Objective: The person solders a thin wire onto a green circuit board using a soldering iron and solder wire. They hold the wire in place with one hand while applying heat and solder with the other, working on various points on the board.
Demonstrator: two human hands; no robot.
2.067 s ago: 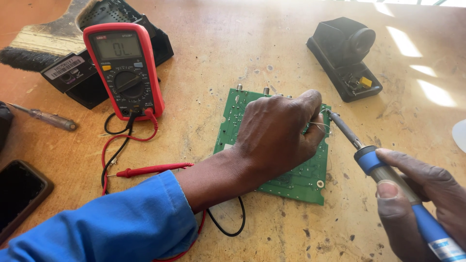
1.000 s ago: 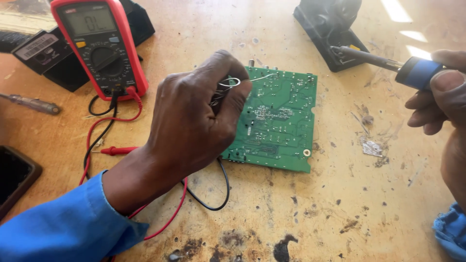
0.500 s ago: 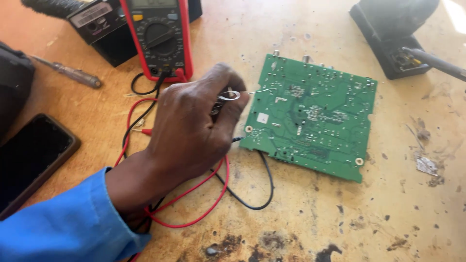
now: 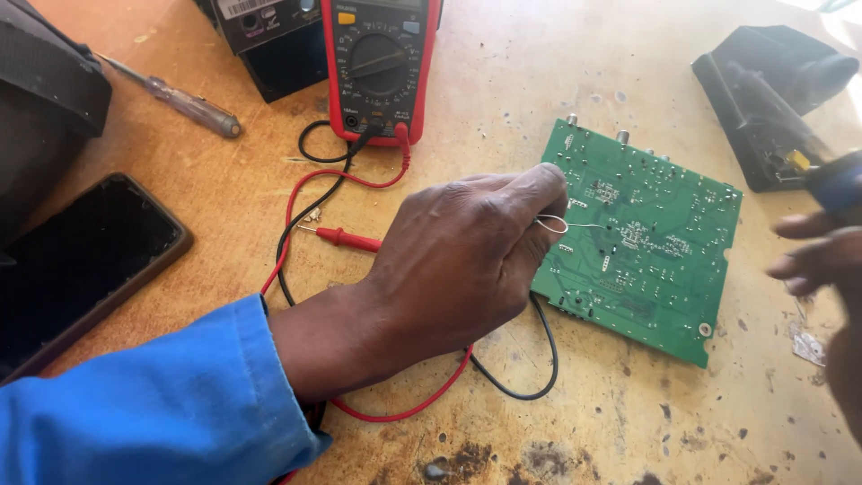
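My left hand (image 4: 458, 260) rests over the left edge of a green circuit board (image 4: 655, 242) and pinches a thin silvery solder wire (image 4: 575, 224) whose end reaches over the board. My right hand (image 4: 822, 260) is blurred at the right edge, gripping the blue handle of a soldering iron (image 4: 840, 180); the iron's tip is out of sight. The board lies flat on the worn wooden table (image 4: 539, 81).
A red multimeter (image 4: 382, 63) stands at the top, its red and black leads (image 4: 350, 238) looping under my left wrist. A black soldering iron stand (image 4: 763, 99) is top right. A dark phone (image 4: 81, 260) and a screwdriver (image 4: 180, 101) lie left.
The view has shifted so everything slides right and down. My right hand with the iron has pulled away from the board to the right edge. My left hand keeps the solder wire.
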